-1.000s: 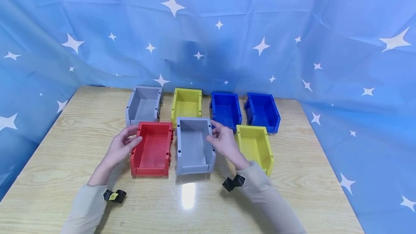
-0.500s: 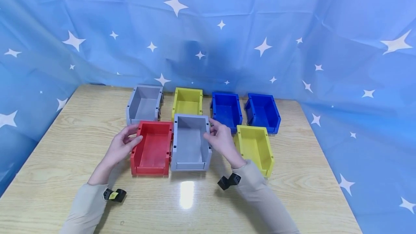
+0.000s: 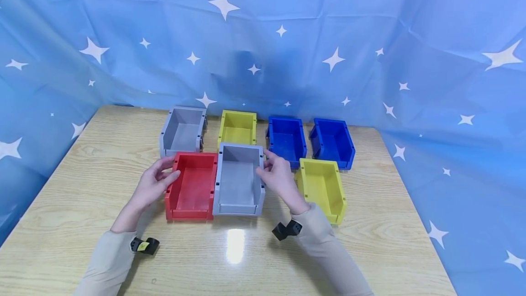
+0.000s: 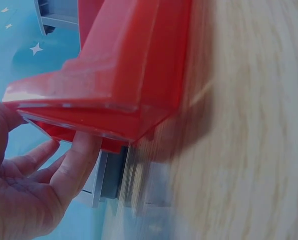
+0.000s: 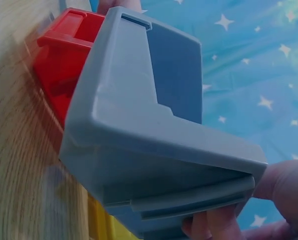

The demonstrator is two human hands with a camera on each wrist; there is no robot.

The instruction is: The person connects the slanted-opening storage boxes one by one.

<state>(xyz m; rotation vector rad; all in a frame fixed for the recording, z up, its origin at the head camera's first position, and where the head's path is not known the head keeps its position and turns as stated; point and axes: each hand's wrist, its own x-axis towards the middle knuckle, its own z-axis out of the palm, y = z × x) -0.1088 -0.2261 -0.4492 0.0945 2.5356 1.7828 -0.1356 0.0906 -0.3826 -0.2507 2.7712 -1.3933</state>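
Note:
In the head view, a red open-front storage bin (image 3: 193,188) stands at the front left of the wooden table. My left hand (image 3: 151,186) grips its left wall, thumb at the rim; the left wrist view shows fingers (image 4: 76,165) tucked under the lip of the red wall. Right beside it is a grey storage bin (image 3: 237,179), its left rim overlapping the red bin's right edge. My right hand (image 3: 281,178) holds the grey bin by its right wall, thumb over the rim. Fingers (image 5: 221,222) curl beneath the grey lip in the right wrist view. Both bins hold nothing.
Behind stand another grey bin (image 3: 183,131), a yellow bin (image 3: 238,127) and two blue bins (image 3: 286,138). A second yellow bin (image 3: 322,188) is right of my right hand. A blue star-patterned cloth (image 3: 263,35) hangs at the table's back edge.
My right hand has moved the grey bin left and slightly back, closing the gap to the red bin. The left hand and red bin have stayed nearly still.

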